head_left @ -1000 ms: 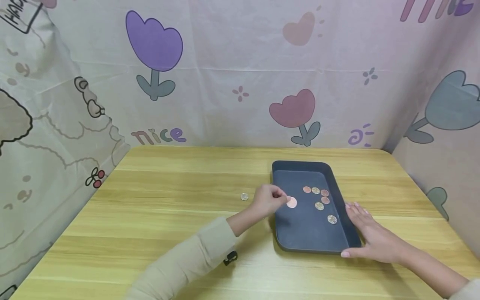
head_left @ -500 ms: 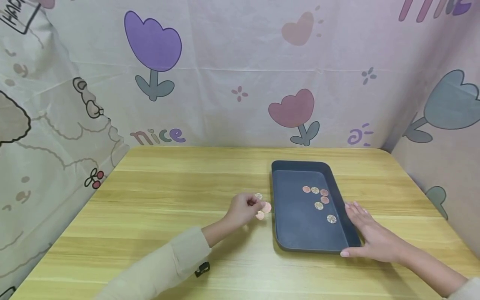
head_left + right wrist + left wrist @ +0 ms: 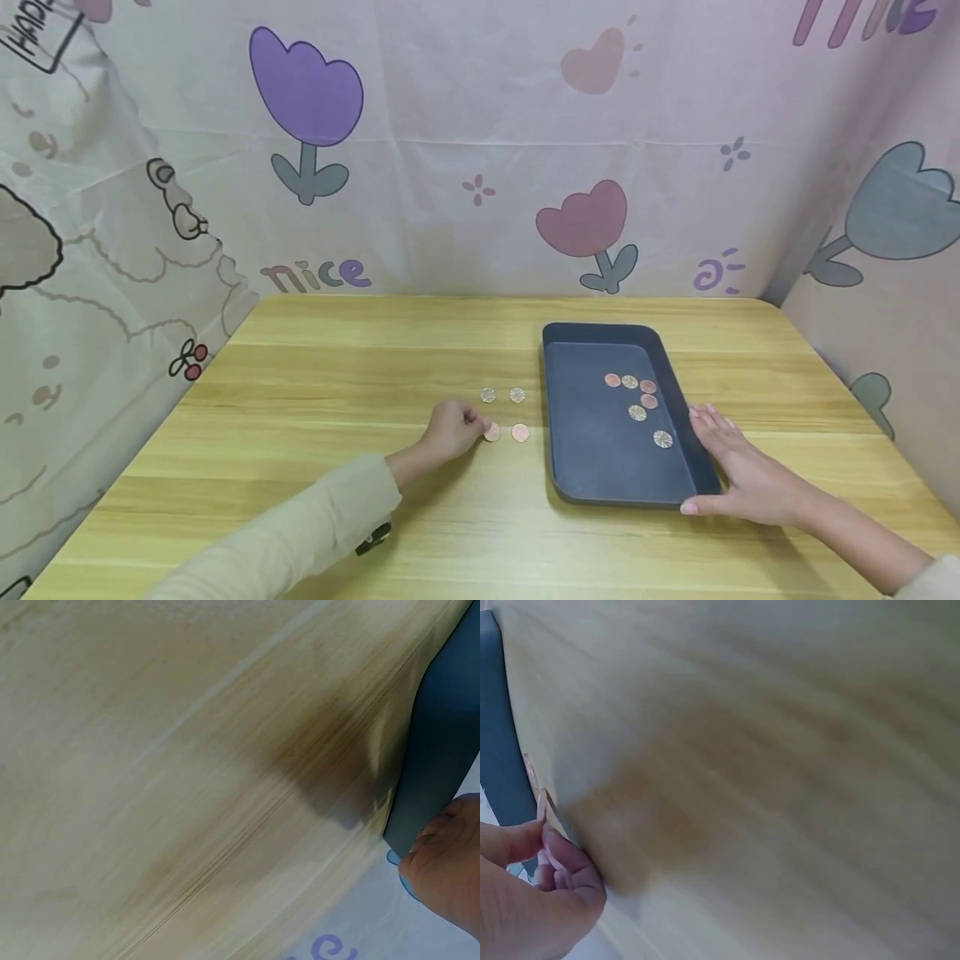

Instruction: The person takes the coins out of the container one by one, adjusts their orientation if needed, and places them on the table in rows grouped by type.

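The tray (image 3: 600, 467) holds six coins (image 3: 637, 412). Left hand (image 3: 452, 429), at tray's 9 o'clock, pinches a copper coin (image 3: 492, 433), edge-on only in left wrist view. Right hand (image 3: 735, 477), spread, touches tray's 4 o'clock wall.

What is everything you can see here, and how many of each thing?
Copper coins in the tray: three, pinkish copper, toward the right side
Pale coins in the tray: three, pale gold, toward the right side
Pale coins on the table: two, silvery, left of the tray
Loose copper coin: one, pinkish copper, on the table left of the tray
Pinched copper coin: one, pinkish copper, in the left hand
Tray: one, dark grey, on the table's right half
Table: one, yellowish wood, under everything
Cloth: count unclear, whitish with patterns, behind and beside the table
Black object: one, black, by the left sleeve
Sleeves: two, beige, on the arms
Left hand: one, pinching a coin
Right hand: one, touching the tray
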A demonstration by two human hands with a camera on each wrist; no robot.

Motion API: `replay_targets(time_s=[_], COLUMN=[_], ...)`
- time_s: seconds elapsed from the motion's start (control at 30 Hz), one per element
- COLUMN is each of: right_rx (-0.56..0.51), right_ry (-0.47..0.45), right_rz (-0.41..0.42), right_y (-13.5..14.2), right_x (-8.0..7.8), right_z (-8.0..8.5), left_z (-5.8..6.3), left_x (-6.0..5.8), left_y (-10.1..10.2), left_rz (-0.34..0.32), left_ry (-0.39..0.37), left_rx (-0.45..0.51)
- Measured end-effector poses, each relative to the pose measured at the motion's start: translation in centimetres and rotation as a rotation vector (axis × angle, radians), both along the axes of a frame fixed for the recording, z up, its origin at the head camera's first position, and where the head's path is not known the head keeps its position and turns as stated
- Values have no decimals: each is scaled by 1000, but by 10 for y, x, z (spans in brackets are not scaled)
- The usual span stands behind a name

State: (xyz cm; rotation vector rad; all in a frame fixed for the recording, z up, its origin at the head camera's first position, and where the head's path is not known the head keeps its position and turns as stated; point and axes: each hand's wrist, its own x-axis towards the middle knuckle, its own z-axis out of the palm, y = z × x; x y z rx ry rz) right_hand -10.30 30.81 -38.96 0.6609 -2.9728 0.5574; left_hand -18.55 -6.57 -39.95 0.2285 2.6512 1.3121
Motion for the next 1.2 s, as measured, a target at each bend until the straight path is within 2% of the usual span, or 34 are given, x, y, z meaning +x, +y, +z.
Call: replay_targets(time_s=[0.2, 0.37, 0.57, 0.67, 0.83, 0.93, 1.07, 1.2], right_rx=[2, 3, 2, 1, -3, -6, -7, -11], right_ry=[-16, -11, -13, -13, -16, -18, -18, -9], right_rz=[-7, -5, -3, -4, -4, -5, -6, 1], right_y=[0, 0, 1, 1, 1, 0, 0, 0], right_x=[0, 0, -1, -1, 0, 0, 0, 0], right_z=[1, 1, 0, 0, 0, 1, 1, 0], left_z=[4, 8, 5, 3, 3, 8, 18, 24], left_x=[-1, 0, 1, 1, 2, 4, 7, 9], left_y=[4, 6, 7, 8, 15, 24, 42, 60], left_rz=[20, 25, 27, 28, 3, -9, -34, -89], left_ry=[-16, 3, 16, 55, 162, 206, 251, 292], left_rx=[-77, -146, -147, -109, 59, 140, 197, 236])
